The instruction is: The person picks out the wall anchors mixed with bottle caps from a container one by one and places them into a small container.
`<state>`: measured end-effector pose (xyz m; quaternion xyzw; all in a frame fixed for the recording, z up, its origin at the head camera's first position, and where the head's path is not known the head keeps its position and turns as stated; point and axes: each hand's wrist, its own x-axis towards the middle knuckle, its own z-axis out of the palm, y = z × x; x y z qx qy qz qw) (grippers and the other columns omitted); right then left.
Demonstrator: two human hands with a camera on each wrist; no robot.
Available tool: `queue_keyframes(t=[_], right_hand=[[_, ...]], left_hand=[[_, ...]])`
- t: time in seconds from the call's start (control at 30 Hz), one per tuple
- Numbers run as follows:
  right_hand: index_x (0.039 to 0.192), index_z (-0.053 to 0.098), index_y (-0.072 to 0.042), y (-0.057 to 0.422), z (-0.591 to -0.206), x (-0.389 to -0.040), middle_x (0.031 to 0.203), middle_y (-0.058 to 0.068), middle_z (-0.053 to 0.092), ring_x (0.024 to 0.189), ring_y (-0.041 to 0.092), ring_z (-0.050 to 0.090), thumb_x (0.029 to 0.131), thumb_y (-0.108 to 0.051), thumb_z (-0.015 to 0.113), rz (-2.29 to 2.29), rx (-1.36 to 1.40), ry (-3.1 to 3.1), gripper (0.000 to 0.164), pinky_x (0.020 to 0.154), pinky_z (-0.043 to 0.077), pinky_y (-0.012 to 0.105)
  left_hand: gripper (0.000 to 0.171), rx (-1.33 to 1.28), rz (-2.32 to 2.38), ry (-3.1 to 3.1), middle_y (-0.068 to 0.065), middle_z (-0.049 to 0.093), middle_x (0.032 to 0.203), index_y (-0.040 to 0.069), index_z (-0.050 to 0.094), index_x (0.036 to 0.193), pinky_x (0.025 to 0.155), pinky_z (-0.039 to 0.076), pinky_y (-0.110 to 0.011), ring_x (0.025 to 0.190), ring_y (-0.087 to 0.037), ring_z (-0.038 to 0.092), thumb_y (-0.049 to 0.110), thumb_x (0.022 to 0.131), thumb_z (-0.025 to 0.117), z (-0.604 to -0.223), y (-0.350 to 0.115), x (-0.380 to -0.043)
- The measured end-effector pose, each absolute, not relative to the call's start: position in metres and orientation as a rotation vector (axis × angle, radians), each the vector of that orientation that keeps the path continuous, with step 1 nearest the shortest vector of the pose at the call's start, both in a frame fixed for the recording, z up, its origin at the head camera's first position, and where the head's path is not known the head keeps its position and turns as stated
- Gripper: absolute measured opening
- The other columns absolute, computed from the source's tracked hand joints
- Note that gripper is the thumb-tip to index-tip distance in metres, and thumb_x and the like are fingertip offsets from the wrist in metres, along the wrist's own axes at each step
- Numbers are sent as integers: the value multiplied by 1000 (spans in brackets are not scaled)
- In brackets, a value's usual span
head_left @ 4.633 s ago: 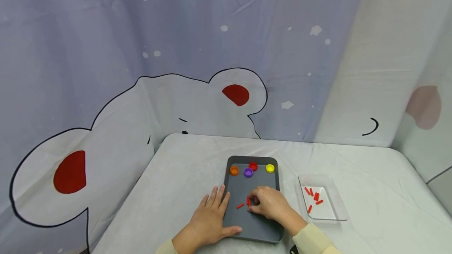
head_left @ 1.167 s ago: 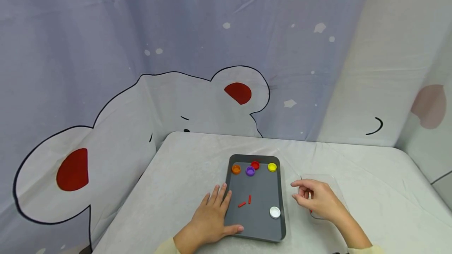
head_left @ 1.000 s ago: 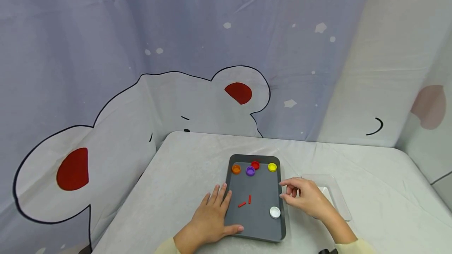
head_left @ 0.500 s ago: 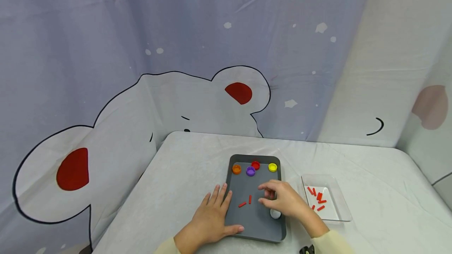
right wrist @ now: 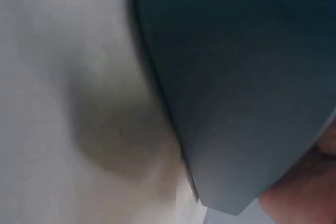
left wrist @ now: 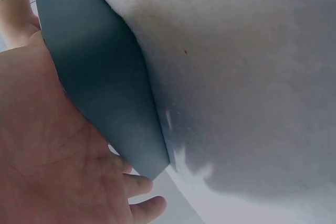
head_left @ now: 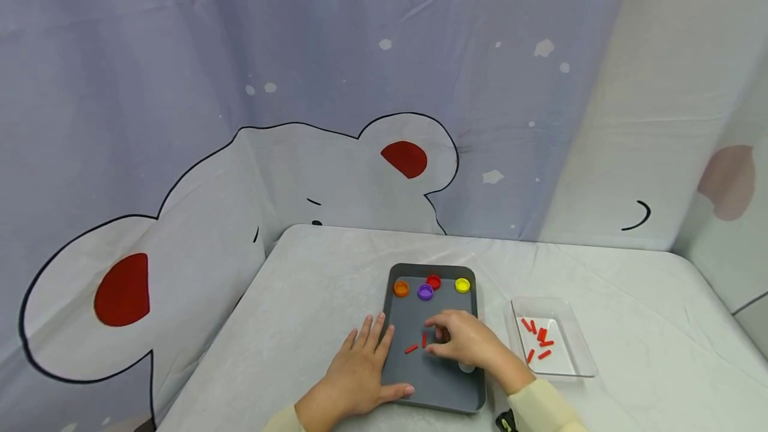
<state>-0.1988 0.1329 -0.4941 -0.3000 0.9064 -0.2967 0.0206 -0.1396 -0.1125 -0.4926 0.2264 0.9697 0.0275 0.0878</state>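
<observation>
My left hand (head_left: 358, 369) lies with spread fingers along the left rim of the grey tray (head_left: 414, 385), thumb over its near corner. The left wrist view shows the palm (left wrist: 52, 145) beside the tray's outer side. Over the tray, my right hand (head_left: 465, 339) reaches down, thumb and index finger apart, their tips close beside an upright-lying red stick (head_left: 424, 340). A second red stick (head_left: 411, 349) lies slanted to its left. Whether the fingertips touch the nearer stick cannot be told. In the right wrist view, only part of the fingers (right wrist: 304, 198) shows past the tray.
At the tray's far end sit small round caps: orange (head_left: 401, 289), purple (head_left: 425, 292), red (head_left: 433, 282) and yellow (head_left: 462, 285). A white cap (head_left: 467, 367) is partly under my right hand. Right of the tray stands a clear box (head_left: 579, 352) with several red sticks (head_left: 542, 334).
One red stick has gone from the tray, and the box holds one more. My right hand has come back left from the box to the sticks. The left hand has stayed put.
</observation>
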Motion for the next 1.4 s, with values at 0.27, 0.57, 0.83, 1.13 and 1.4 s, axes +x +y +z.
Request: queue_keyframes(t=[0.27,0.57,0.83,1.13,1.4], right_hand=[[110,77,-12,126,-499,-201,78,-11,55,68,3,47,79,-33,88,-770,-879,2880,39,60,43,25],[108,79,-16,123,-506,-202,75,-11,53,66,4,45,75,-40,89,-644,-840,2958,42,57,40,26],[101,80,-18,121,-508,-202,71,-10,52,62,4,43,76,-38,89,-666,-811,2974,34,54,38,24],[83,76,-22,119,-509,-201,66,-14,50,60,2,43,79,-32,88,-723,-782,2993,15,52,38,23],[81,76,-22,119,-508,-201,65,-16,50,58,1,43,81,-24,85,-735,-778,3002,9,51,38,23]], left_hand=[[107,686,103,2886,-15,14,169,9,29,161,118,28,-57,155,-36,15,86,86,41,-491,-113,-139],[107,685,112,2885,-15,14,169,9,29,160,118,28,-57,155,-36,16,85,86,42,-489,-112,-138],[108,681,125,2885,-15,14,169,9,29,161,118,27,-58,155,-36,16,86,86,41,-491,-113,-139],[107,680,144,2878,-15,14,169,9,29,161,118,27,-58,155,-36,15,84,86,43,-490,-113,-138],[107,685,124,2884,-15,14,169,9,29,161,118,28,-57,155,-36,16,85,86,42,-490,-112,-139]])
